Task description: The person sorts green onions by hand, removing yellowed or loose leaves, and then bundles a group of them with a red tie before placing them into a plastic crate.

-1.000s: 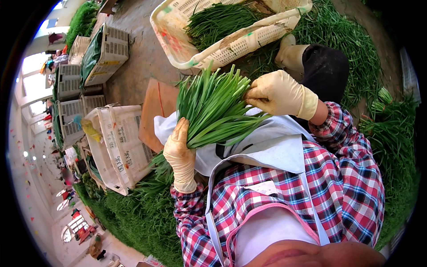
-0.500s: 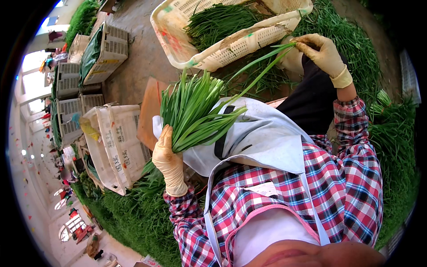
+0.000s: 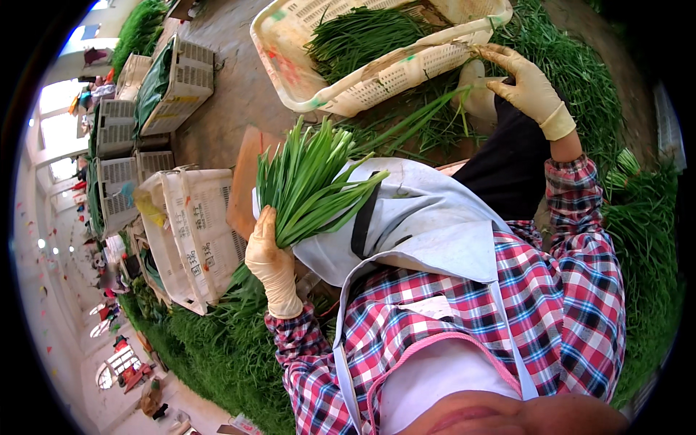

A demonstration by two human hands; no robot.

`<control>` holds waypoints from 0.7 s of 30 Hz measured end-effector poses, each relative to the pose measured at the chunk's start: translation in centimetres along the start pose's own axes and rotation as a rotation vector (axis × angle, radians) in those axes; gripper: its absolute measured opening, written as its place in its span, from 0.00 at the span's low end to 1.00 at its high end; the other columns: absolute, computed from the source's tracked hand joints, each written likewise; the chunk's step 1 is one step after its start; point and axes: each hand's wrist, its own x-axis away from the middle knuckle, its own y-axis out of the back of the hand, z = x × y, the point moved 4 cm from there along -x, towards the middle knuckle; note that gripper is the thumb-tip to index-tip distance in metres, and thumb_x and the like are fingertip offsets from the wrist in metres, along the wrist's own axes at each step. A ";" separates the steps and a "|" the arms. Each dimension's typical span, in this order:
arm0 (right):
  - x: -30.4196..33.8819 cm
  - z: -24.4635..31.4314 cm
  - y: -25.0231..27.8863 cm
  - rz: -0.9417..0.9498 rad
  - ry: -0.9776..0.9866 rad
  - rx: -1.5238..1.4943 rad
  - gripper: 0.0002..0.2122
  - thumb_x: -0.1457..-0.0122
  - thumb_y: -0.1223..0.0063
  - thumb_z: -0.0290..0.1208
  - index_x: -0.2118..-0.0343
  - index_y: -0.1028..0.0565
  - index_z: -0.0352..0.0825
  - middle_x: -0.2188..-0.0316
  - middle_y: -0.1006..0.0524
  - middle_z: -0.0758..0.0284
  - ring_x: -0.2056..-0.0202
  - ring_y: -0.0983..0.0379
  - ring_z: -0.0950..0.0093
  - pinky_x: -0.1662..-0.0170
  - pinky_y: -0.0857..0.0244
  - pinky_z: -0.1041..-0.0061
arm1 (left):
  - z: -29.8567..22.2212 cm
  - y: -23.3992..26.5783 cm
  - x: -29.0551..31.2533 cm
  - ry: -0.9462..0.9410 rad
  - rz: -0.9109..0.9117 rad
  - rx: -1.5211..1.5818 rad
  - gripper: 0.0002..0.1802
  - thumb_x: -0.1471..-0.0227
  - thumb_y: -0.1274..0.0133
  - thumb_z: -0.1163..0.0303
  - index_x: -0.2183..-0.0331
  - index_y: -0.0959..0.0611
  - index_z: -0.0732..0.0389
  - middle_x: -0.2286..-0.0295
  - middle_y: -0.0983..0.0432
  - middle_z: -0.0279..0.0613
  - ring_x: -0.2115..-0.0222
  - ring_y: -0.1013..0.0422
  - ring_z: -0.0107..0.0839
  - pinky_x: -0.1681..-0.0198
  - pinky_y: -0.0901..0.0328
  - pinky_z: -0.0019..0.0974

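Observation:
My left hand (image 3: 272, 264), in a pale glove, is closed round the lower end of a bunch of green chives (image 3: 308, 192); its long flat leaves fan out over my lap. To the upper right, my gloved right hand (image 3: 529, 90) is raised above my knee, fingers apart and holding nothing. Below and left of its fingertips, a few loose chive leaves (image 3: 424, 122) are in the air or over the cut greens; I cannot tell which. Close by stands a cream plastic crate (image 3: 341, 98) with a pile of chives (image 3: 366, 40) inside.
Heaps of chives (image 3: 573, 80) cover the ground at the right and lower left. White crates (image 3: 206, 232) stand to my left, with more stacked crates (image 3: 181, 83) behind. A brown board (image 3: 246, 170) is beside the bunch. My grey-blue apron (image 3: 420, 196) covers my lap.
My right hand has opened and let go of a few chive leaves, which have dropped away downward. The left hand keeps its bunch, barely shifted.

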 end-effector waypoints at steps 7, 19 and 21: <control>-1.3 13.1 -5.3 0.321 -0.008 -0.422 0.11 0.45 0.39 0.34 0.62 0.18 0.35 0.71 0.19 0.61 0.69 0.21 0.65 0.64 0.28 0.69 | -2.3 0.0 -2.3 -0.105 -0.050 -0.050 0.33 0.68 0.48 0.88 0.54 0.19 0.58 0.56 0.21 0.42 0.58 0.24 0.41 0.55 0.29 0.37; 0.2 14.9 -10.2 0.660 -0.288 -1.105 0.10 0.38 0.45 0.30 0.62 0.21 0.27 0.67 0.20 0.65 0.66 0.25 0.79 0.59 0.31 0.79 | -3.5 -0.3 -2.8 -0.071 -0.012 0.018 0.36 0.69 0.44 0.87 0.51 0.20 0.57 0.54 0.22 0.42 0.54 0.25 0.43 0.50 0.31 0.38; 0.5 15.3 -10.3 0.501 -0.042 -0.870 0.11 0.41 0.41 0.31 0.61 0.22 0.28 0.67 0.20 0.63 0.66 0.24 0.76 0.59 0.30 0.76 | -3.6 -0.7 -3.0 -0.096 -0.022 0.068 0.37 0.68 0.44 0.87 0.50 0.20 0.57 0.54 0.22 0.43 0.53 0.26 0.43 0.48 0.32 0.39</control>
